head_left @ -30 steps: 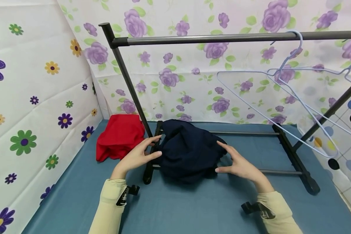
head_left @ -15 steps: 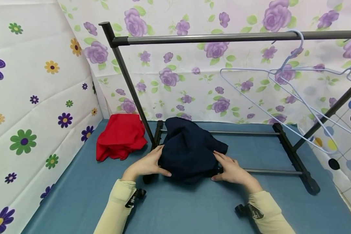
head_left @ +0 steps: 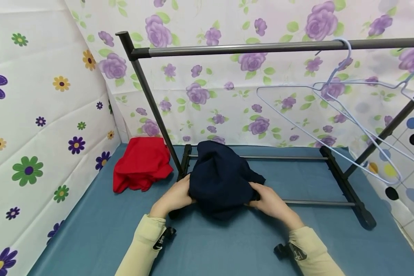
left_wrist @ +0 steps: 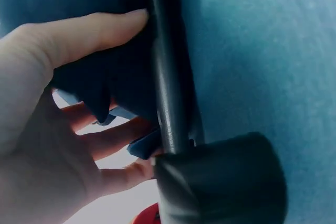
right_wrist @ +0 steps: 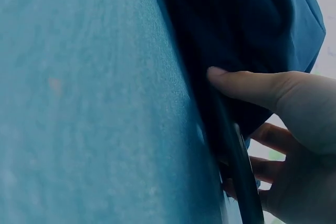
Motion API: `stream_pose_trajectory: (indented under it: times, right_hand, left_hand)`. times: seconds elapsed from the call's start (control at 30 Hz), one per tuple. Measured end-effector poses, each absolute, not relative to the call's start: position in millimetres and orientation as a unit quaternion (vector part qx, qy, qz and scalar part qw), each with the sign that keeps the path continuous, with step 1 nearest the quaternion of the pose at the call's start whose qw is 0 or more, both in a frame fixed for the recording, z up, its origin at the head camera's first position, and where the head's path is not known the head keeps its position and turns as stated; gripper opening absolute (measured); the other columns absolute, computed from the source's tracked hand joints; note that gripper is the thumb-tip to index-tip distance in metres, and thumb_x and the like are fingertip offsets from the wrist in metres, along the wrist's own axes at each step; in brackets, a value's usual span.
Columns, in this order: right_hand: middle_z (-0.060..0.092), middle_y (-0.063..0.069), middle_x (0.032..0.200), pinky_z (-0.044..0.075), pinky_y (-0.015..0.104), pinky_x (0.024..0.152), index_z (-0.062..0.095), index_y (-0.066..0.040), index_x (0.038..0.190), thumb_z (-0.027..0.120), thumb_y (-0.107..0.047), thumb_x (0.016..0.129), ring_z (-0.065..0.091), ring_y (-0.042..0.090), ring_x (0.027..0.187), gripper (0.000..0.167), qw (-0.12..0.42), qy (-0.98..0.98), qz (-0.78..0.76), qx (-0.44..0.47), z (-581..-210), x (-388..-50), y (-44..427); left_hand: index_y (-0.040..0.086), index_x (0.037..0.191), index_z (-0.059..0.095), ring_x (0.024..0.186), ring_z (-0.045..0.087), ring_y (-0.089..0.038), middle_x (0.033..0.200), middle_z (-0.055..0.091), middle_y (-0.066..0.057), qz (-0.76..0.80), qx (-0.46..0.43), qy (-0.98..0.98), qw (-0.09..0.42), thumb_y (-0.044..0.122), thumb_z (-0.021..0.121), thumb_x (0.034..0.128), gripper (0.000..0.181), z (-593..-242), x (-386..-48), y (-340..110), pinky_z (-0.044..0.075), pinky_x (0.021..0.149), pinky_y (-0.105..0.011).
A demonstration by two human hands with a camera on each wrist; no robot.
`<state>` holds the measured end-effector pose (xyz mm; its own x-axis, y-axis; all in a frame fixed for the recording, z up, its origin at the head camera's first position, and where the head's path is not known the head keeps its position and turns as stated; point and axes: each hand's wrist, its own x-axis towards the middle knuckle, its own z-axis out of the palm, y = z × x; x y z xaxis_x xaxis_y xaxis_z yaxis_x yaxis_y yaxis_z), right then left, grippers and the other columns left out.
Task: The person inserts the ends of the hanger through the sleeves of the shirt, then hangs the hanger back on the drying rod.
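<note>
A crumpled navy cloth lies in a heap across the left end of a dark metal rack's base. At its left side my left hand grips it. The left wrist view has the thumb on the near side of the cloth and the fingers behind. Opposite, my right hand holds the right side; in the right wrist view the thumb presses the cloth and the other fingers reach behind it. The cloth partly hides the fingertips of both hands.
A red cloth lies crumpled left of the rack. Light-blue wire hangers hang from the rack's top bar at right. The rack's right foot stands on the blue table cover. Floral sheets rise behind.
Both hands have moved inward and a little lower, from beside the navy cloth to gripping its two sides. The cloth looks slightly gathered and narrower between them.
</note>
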<state>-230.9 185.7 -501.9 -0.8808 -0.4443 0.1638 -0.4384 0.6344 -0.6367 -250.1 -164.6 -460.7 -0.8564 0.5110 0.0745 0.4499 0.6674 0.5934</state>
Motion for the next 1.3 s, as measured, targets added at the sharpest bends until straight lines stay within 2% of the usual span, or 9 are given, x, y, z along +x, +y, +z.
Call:
stream_pose_trajectory:
  times: [0.2,0.43,0.53,0.63,0.77,1.0,1.1,1.2,1.3]
  right_hand:
    - [0.064,0.010,0.132,0.050,0.046,0.090,0.061,-0.013,0.137,0.076,-0.013,0.091,0.064,0.027,0.108,0.048,-0.002,0.899,-0.368,-0.236,-504,-229,183]
    - [0.068,0.002,0.124,0.052,0.044,0.090,0.067,-0.018,0.127,0.074,-0.010,0.093,0.064,0.024,0.111,0.036,-0.045,0.876,-0.412,-0.246,-496,-226,182]
    - [0.067,0.004,0.124,0.053,0.043,0.088,0.068,-0.015,0.127,0.073,-0.009,0.093,0.065,0.022,0.108,0.035,-0.066,0.871,-0.422,-0.242,-489,-221,180]
    - [0.067,0.003,0.117,0.052,0.039,0.080,0.068,-0.015,0.123,0.073,-0.009,0.093,0.063,0.017,0.096,0.030,-0.092,0.864,-0.430,-0.245,-480,-218,179]
    - [0.068,0.000,0.113,0.051,0.036,0.074,0.068,-0.017,0.122,0.071,-0.012,0.095,0.062,0.014,0.090,0.027,-0.122,0.851,-0.447,-0.245,-464,-217,178]
    - [0.071,0.004,0.116,0.051,0.044,0.082,0.068,-0.015,0.127,0.065,-0.020,0.100,0.066,0.021,0.098,0.027,-0.126,0.841,-0.492,-0.187,-430,-203,176]
    - [0.069,0.006,0.101,0.047,0.036,0.073,0.069,-0.013,0.121,0.064,-0.023,0.101,0.062,0.021,0.084,0.023,-0.114,0.836,-0.514,-0.158,-419,-195,173]
    - [0.057,0.005,0.080,0.040,0.032,0.060,0.067,-0.010,0.108,0.064,-0.025,0.101,0.049,0.020,0.065,0.017,-0.110,0.831,-0.527,-0.136,-411,-190,172]
    - [0.048,0.005,0.071,0.038,0.031,0.054,0.064,-0.008,0.100,0.062,-0.023,0.102,0.046,0.019,0.059,0.016,-0.118,0.827,-0.533,-0.134,-407,-186,172]
  left_hand:
    - [0.015,0.136,0.059,0.110,0.059,-0.020,0.136,0.059,-0.002,0.351,0.245,0.904,0.025,0.010,0.078,0.0862,0.054,-461,-251,-165,0.048,0.097,-0.042]
    - [0.013,0.117,0.065,0.093,0.058,-0.020,0.113,0.067,-0.002,0.381,0.232,0.895,-0.002,0.004,0.071,0.0889,0.031,-448,-249,-164,0.047,0.083,-0.039]
    - [0.011,0.117,0.065,0.091,0.058,-0.021,0.113,0.067,-0.004,0.388,0.229,0.892,-0.018,0.004,0.071,0.0880,0.031,-440,-244,-162,0.047,0.082,-0.039]
    - [0.010,0.117,0.066,0.093,0.060,-0.021,0.113,0.068,-0.004,0.404,0.231,0.884,-0.035,0.008,0.073,0.0885,0.029,-431,-239,-162,0.049,0.084,-0.041]
    - [0.011,0.127,0.064,0.099,0.064,-0.022,0.118,0.069,-0.007,0.437,0.242,0.864,-0.062,0.012,0.073,0.0911,0.037,-417,-235,-161,0.052,0.089,-0.044]
    - [0.014,0.142,0.053,0.109,0.064,-0.026,0.128,0.066,-0.011,0.492,0.234,0.835,-0.084,0.018,0.071,0.0939,0.052,-383,-222,-157,0.051,0.095,-0.050]
    - [0.015,0.142,0.054,0.113,0.063,-0.025,0.132,0.064,-0.009,0.511,0.224,0.825,-0.084,0.021,0.073,0.0930,0.052,-371,-214,-154,0.050,0.097,-0.050]
    - [0.015,0.138,0.056,0.111,0.063,-0.023,0.130,0.065,-0.007,0.522,0.222,0.819,-0.083,0.022,0.073,0.0926,0.049,-363,-208,-151,0.050,0.096,-0.049]
    - [0.016,0.137,0.057,0.109,0.063,-0.021,0.128,0.065,-0.005,0.534,0.218,0.813,-0.079,0.023,0.073,0.0924,0.048,-356,-201,-148,0.051,0.096,-0.047]
